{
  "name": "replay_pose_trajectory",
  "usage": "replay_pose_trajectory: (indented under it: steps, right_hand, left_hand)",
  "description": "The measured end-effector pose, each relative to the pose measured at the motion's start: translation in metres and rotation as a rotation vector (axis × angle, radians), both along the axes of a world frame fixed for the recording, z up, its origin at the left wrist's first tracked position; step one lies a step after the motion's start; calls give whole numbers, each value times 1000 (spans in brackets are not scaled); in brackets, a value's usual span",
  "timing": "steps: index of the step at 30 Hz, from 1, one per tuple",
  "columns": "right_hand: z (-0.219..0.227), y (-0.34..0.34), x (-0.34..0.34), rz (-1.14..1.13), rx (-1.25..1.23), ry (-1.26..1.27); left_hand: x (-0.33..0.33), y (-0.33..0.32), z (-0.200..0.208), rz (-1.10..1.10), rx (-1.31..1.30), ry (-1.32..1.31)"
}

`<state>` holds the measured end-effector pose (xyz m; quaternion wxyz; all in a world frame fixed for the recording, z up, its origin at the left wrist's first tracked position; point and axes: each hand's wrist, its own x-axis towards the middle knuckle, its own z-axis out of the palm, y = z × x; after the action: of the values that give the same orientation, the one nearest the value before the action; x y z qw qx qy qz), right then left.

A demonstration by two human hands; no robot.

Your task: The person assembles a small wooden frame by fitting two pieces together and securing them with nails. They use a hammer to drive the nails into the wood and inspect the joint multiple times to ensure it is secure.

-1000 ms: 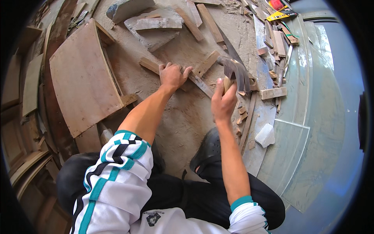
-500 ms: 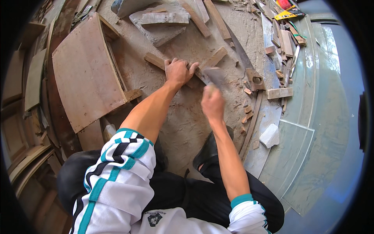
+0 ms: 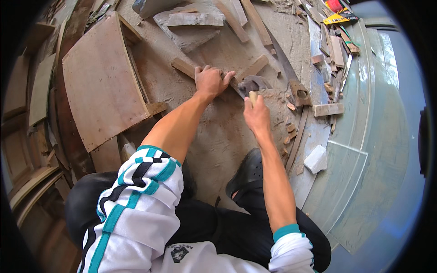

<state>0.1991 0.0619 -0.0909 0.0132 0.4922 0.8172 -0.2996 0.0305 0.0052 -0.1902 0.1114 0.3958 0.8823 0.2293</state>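
Note:
My left hand point(image 3: 213, 82) is closed over a strip of wood point(image 3: 183, 68) on the dusty ground, its thumb stretched to the right. From under that hand a narrow greyish end point(image 3: 236, 86) sticks out toward the hammer; whether it is part of the strip I cannot tell. A second wooden piece point(image 3: 255, 66) slants away just beyond my thumb. In my right hand point(image 3: 257, 113) is a claw hammer point(image 3: 253, 84), gripped by its pale handle. The dark hammer head is right beside the greyish end; whether they touch is unclear.
A handsaw point(image 3: 300, 93) with a wooden grip lies at the right. Left stands a plywood box point(image 3: 98, 82). Stone chunks point(image 3: 191, 38) and timber lengths lie at the far side. Glass sheets point(image 3: 346, 177), a white stone point(image 3: 316, 159) and wood scraps point(image 3: 336, 50) fill the right.
The hammer and my right hand have shifted slightly right, and the hammer has gone from blurred to sharp. My left hand keeps its place on the wood.

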Motion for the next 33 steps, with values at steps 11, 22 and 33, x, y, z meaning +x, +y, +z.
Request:
replay_pose_trajectory:
  steps: [11,22,33]
  right_hand:
    - [-6,15,9,72,52,40]
    - [1,12,3,77,57,66]
    - [-32,17,24,48,45,20]
  left_hand:
    - [-4,3,2,16,-13,7]
    - [-8,-1,-3,15,-3,30]
    - [-7,2,-1,17,-41,48]
